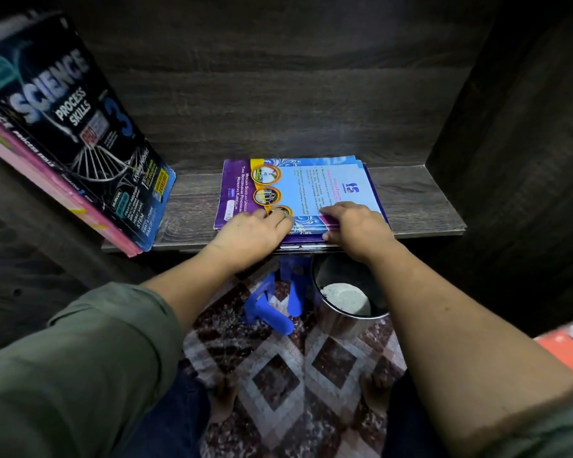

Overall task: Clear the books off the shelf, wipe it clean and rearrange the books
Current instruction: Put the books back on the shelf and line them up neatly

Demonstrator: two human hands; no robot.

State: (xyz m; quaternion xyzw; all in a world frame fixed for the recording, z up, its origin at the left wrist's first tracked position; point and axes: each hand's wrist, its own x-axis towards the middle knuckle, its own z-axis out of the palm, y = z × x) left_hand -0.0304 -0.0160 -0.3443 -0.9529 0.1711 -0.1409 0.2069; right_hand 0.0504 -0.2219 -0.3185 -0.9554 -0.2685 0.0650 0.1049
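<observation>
Dark shelf (427, 206), mid frame: left hand (255, 231) fingers pressed together atop the booklet stack (311, 186), right hand (358, 229) pinching its edge; slick covers could slide apart if lifted.

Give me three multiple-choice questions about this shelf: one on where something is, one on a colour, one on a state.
1. Where is the Science book? A. leaning at the left of the shelf B. flat in the middle C. on the floor
2. What colour is the stool below? A. red B. blue C. green
3. How does the middle stack lie? A. upright B. flat C. fanned open
Answers: 1 A, it leans at the left end. 2 B, its legs are plainly blue. 3 B, it lies flat under the left hand and right hand.
</observation>
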